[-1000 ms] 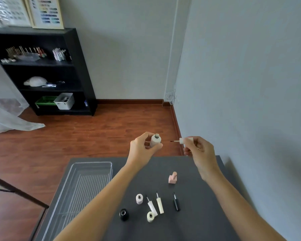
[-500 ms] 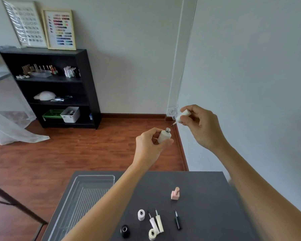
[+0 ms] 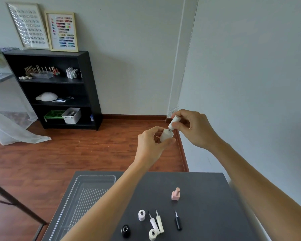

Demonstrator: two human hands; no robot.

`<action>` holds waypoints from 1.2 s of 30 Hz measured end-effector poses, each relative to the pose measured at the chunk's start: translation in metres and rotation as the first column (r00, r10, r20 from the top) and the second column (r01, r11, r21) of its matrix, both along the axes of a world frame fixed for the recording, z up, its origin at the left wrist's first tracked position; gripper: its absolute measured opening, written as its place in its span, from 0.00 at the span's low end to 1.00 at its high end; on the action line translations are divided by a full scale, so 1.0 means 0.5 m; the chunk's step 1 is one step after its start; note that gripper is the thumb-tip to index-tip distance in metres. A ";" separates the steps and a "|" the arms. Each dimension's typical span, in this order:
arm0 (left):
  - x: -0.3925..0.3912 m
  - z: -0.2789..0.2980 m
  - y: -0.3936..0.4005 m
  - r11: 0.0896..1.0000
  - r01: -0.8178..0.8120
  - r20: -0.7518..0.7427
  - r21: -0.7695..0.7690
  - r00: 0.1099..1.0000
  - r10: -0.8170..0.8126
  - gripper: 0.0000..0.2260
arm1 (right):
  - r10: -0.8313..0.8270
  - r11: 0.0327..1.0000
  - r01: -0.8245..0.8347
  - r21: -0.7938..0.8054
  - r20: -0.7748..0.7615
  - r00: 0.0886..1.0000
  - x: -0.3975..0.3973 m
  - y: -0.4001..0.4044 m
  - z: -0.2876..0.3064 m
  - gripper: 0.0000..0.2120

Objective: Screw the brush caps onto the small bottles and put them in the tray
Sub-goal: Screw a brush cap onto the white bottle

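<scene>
High above the table, my left hand [image 3: 150, 145] grips a small white bottle [image 3: 166, 135], tilted. My right hand [image 3: 193, 128] pinches a white brush cap [image 3: 174, 121] that sits on the bottle's neck, its brush hidden inside. On the dark table [image 3: 207, 197] lie an open white bottle [image 3: 141, 215], a black bottle [image 3: 125, 230], a cream bottle [image 3: 152, 234], two white brush caps [image 3: 156, 222] and a black brush cap [image 3: 178, 220]. A capped pink bottle [image 3: 175, 194] stands behind them. The clear tray [image 3: 87, 193] sits at the table's left.
A grey wall [image 3: 250, 84] runs close along the table's right side. A black shelf unit [image 3: 59, 87] with bottles and bins stands at the far left across the wooden floor. A dark stand leg [image 3: 16, 204] crosses left of the table.
My right hand brought the brush cap down into the bottle's neck; the brush, visible before, is now inside. Both hands rose and the view tilted upward.
</scene>
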State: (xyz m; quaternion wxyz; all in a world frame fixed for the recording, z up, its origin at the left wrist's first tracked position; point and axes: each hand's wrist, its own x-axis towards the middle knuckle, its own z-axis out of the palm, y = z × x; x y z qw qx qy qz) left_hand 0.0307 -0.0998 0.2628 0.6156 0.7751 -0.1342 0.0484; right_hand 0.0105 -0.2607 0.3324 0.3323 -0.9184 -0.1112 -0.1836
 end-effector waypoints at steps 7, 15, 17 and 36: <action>0.000 0.008 -0.007 1.000 0.016 0.019 0.014 1.000 -0.016 0.11 | -0.076 0.997 0.076 0.025 -0.016 0.997 0.014 0.002 -0.002 0.19; 0.003 0.006 -0.009 1.000 0.013 -0.013 0.018 1.000 -0.013 0.11 | 0.143 0.955 -0.103 0.279 -0.129 0.981 0.020 -0.014 -0.002 0.11; 0.004 0.006 -0.010 1.000 0.015 -0.011 0.021 1.000 -0.014 0.11 | 0.051 0.962 -0.024 0.272 -0.092 0.994 0.023 -0.010 0.001 0.07; 0.011 0.015 -0.022 0.999 0.037 -0.008 0.020 0.999 -0.037 0.10 | -0.096 0.938 0.100 0.332 -0.028 0.995 0.032 -0.003 -0.016 0.13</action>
